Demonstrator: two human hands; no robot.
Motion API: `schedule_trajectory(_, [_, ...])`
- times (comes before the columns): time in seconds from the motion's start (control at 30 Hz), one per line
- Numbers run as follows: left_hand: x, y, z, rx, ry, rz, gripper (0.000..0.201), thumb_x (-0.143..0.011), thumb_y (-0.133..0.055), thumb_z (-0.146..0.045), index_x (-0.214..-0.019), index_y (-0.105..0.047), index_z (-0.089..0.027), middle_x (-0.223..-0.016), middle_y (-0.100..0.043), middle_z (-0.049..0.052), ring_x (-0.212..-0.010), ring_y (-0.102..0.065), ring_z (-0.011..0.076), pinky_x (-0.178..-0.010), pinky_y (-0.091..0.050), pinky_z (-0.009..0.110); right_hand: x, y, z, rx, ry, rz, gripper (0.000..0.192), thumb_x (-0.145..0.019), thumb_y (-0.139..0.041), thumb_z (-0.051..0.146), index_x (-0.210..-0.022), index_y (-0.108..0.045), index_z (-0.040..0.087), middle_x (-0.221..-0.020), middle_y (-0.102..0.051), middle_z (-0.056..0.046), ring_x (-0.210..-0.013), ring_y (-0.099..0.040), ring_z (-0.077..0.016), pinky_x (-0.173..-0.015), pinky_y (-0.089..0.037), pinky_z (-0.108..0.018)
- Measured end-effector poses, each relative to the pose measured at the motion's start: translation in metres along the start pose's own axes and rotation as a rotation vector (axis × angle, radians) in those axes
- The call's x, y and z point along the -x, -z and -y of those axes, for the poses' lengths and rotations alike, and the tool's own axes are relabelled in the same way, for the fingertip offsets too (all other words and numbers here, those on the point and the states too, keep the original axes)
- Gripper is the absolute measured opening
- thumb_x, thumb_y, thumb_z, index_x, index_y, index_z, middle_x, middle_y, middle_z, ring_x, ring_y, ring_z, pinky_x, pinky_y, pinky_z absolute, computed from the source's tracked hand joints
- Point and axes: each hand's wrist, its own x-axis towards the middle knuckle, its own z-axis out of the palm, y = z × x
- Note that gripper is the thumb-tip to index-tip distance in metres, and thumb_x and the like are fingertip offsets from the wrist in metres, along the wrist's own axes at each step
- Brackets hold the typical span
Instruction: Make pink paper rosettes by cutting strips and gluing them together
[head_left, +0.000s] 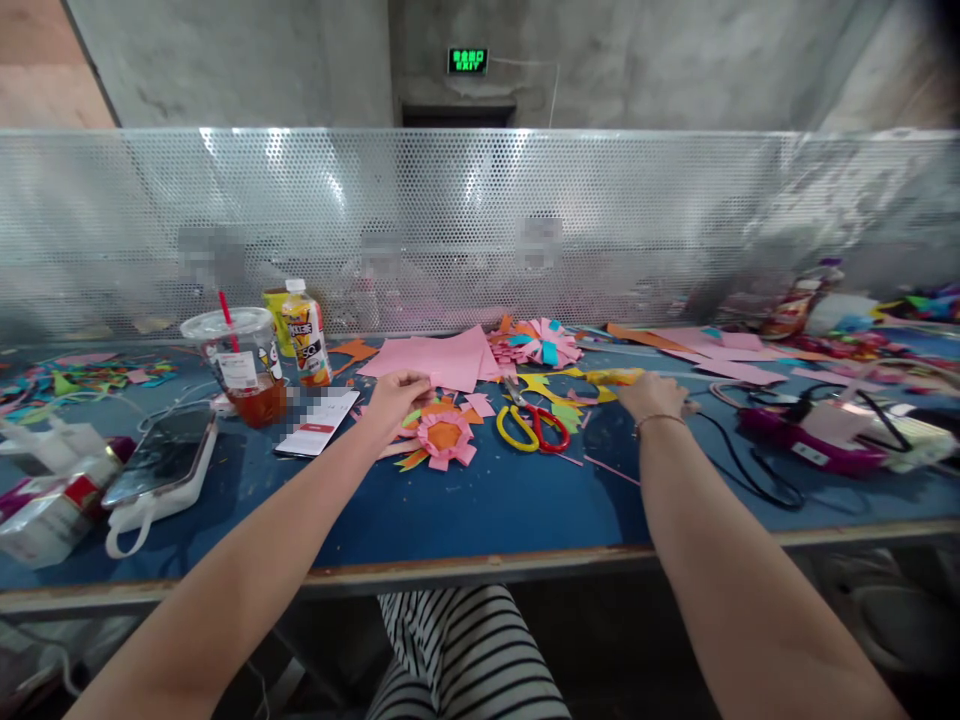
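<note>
My left hand [399, 398] is closed in a pinch, with what looks like a small piece of pink paper [435, 380] at its fingertips. Just below it lies a paper flower [444, 438] with pink petals and an orange centre. Over to the right, my right hand [655, 396] closes around one end of a yellow tube-like thing [611, 377]; its fingers are partly hidden. Between the hands rest scissors [534, 428] with one yellow and one red handle. Behind them are pink paper sheets [439, 358] and a fringed pink, orange and blue paper flower [544, 343].
At left stand a drink cup [244, 370] with a red straw, a bottle [307, 335] and two phones [169, 450] [319, 424]. Cables [757, 470] and a purple power strip [814, 440] lie at right. A perforated metal screen [450, 230] closes the table's back.
</note>
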Motion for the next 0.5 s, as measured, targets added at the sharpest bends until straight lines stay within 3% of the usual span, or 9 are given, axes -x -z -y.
schedule_trajectory(0.1, [-0.001, 0.0, 0.0, 0.009, 0.006, 0.013, 0.014, -0.057, -0.071, -0.015, -0.065, -0.06, -0.012, -0.058, -0.06, 0.0, -0.055, -0.058, 0.0085, -0.061, -0.049, 0.023, 0.011, 0.007, 0.012, 0.018, -0.107, -0.061, 0.036, -0.071, -0.049, 0.014, -0.104, -0.06, 0.006, -0.115, -0.049, -0.028, -0.111, -0.043, -0.0377, -0.088, -0.03, -0.051])
schedule_trajectory(0.2, [-0.003, 0.001, 0.002, 0.031, 0.015, 0.031, 0.018, -0.055, -0.073, -0.018, -0.066, -0.06, -0.012, -0.059, -0.06, 0.0, -0.055, -0.058, 0.0085, -0.06, -0.048, 0.022, 0.026, 0.018, 0.042, -0.198, 0.193, -0.19, 0.03, -0.071, -0.051, 0.016, -0.099, -0.059, 0.01, -0.108, -0.054, -0.022, -0.107, -0.046, -0.0331, -0.088, -0.033, -0.05])
schedule_trajectory(0.27, [-0.005, 0.003, 0.004, 0.047, 0.018, 0.034, 0.021, -0.053, -0.074, -0.021, -0.067, -0.06, -0.013, -0.06, -0.059, -0.001, -0.056, -0.057, 0.0084, -0.058, -0.047, 0.022, 0.043, 0.025, 0.072, -0.46, 0.443, -0.139, 0.02, -0.074, -0.048, 0.022, -0.089, -0.059, 0.014, -0.095, -0.06, -0.014, -0.098, -0.051, -0.0263, -0.085, -0.039, -0.044])
schedule_trajectory(0.33, [-0.006, 0.004, 0.006, 0.06, 0.008, 0.028, 0.024, -0.052, -0.075, -0.023, -0.069, -0.061, -0.014, -0.06, -0.058, -0.002, -0.056, -0.055, 0.0074, -0.056, -0.045, 0.02, 0.067, 0.029, 0.106, -0.718, 0.598, 0.103, 0.015, -0.075, -0.049, 0.027, -0.081, -0.057, 0.016, -0.084, -0.061, -0.009, -0.08, -0.056, -0.0196, -0.076, -0.045, -0.036])
schedule_trajectory(0.43, [-0.006, 0.006, 0.006, 0.097, -0.012, 0.006, 0.027, -0.05, -0.076, -0.025, -0.069, -0.061, -0.015, -0.058, -0.055, -0.004, -0.055, -0.052, 0.0061, -0.055, -0.044, 0.019, 0.112, 0.031, 0.154, -0.88, 0.665, 0.616, 0.021, -0.067, -0.061, 0.033, -0.081, -0.053, 0.019, -0.076, -0.06, -0.003, -0.069, -0.057, -0.016, -0.06, -0.048, -0.029])
schedule_trajectory(0.5, [-0.006, 0.006, 0.004, 0.141, -0.026, -0.02, 0.028, -0.048, -0.076, -0.025, -0.068, -0.06, -0.015, -0.059, -0.054, -0.004, -0.055, -0.051, 0.006, -0.057, -0.044, 0.02, 0.138, 0.032, 0.177, -0.975, 0.642, 0.747, 0.028, -0.062, -0.068, 0.034, -0.077, -0.049, 0.019, -0.072, -0.058, 0.0, -0.063, -0.056, -0.0135, -0.053, -0.047, -0.026])
